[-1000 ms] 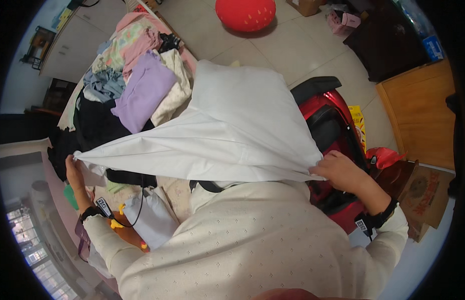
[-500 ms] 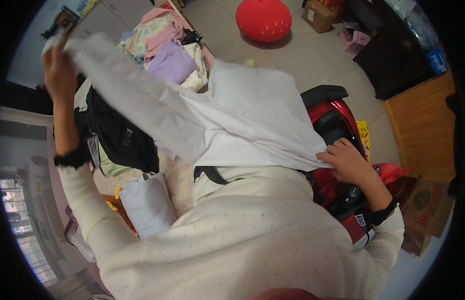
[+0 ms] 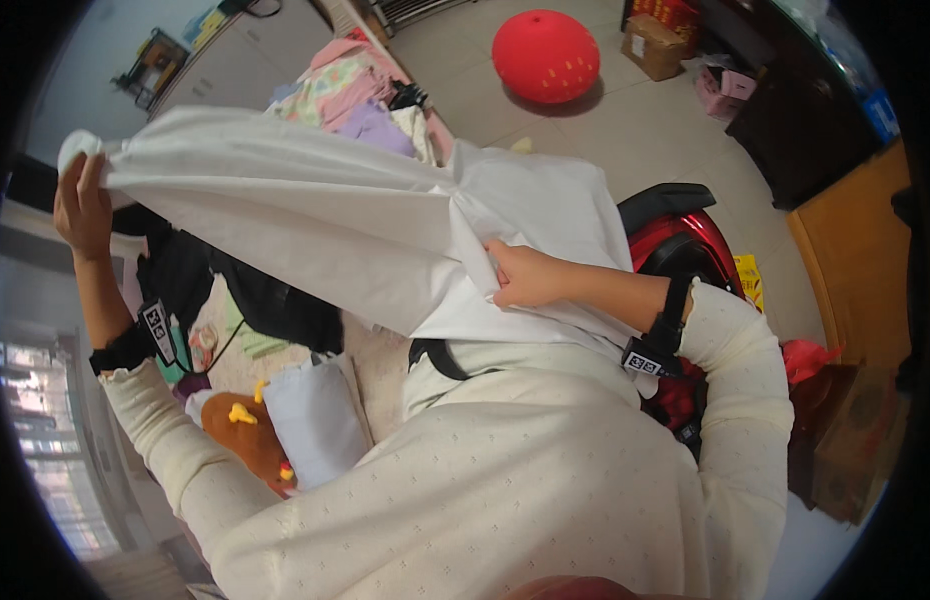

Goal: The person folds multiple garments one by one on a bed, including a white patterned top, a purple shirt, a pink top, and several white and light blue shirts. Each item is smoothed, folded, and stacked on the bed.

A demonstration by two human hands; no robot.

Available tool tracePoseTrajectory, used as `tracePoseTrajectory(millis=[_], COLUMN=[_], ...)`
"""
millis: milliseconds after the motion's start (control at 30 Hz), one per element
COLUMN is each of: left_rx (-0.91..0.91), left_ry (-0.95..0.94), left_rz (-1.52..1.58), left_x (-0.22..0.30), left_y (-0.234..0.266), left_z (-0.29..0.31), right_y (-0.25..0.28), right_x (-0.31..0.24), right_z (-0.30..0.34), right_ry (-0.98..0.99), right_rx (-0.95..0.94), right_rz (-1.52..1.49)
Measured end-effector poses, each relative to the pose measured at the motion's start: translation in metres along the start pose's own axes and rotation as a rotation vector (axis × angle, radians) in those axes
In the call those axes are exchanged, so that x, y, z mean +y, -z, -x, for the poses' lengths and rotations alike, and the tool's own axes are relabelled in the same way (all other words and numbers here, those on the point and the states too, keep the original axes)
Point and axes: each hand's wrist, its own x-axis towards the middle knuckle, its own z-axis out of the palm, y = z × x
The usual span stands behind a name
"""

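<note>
A large white garment (image 3: 315,220) stretches across my lap, with one long narrow part, a sleeve or a leg, reaching to the upper left. My left hand (image 3: 83,200) is raised at the far left and closed around the end of that part. Over the middle of the cloth, my right hand (image 3: 530,275) pinches a fold of the same garment, thumb toward me. Its wider part spreads flat beyond my right hand. Black clothing (image 3: 280,300) lies beneath the stretched part on the left.
A folded pale bundle (image 3: 310,420) and a brown plush toy (image 3: 245,425) lie left of my lap. Farther off is a heap of clothes (image 3: 360,95). A red ball (image 3: 545,55) sits on the tiled floor, and a red and black scooter (image 3: 685,240) stands at my right.
My right hand has moved left from the garment's right edge to its middle and holds a fold there. My left hand has shifted slightly left and down, pulling its part wider.
</note>
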Motion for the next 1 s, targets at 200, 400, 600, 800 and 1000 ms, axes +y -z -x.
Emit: tracePoseTrajectory(millis=[200,400,600,800,1000], left_rx=[-0.462,-0.598,-0.521,-0.843,-0.670], left_ry=[0.266,0.388,0.496,0.284,0.263], left_rz=[0.095,0.229,0.367,0.590,0.449], left_x=[0.029,0.066,0.076,0.072,0.072], left_y=[0.037,0.046,0.045,0.058,0.054], left_z=[0.143,0.202,0.209,0.205,0.165], right_y=[-0.024,-0.012,-0.069,-0.072,-0.060], right_x=[-0.027,-0.061,-0.084,-0.062,-0.047], right_z=[0.012,0.000,-0.089,-0.107,-0.089], right_ry=[0.627,0.336,0.544,0.443,0.388], right_rx=[-0.177,-0.094,0.285,-0.455,-0.688], right_rz=[0.185,0.022,0.361,0.491,0.399])
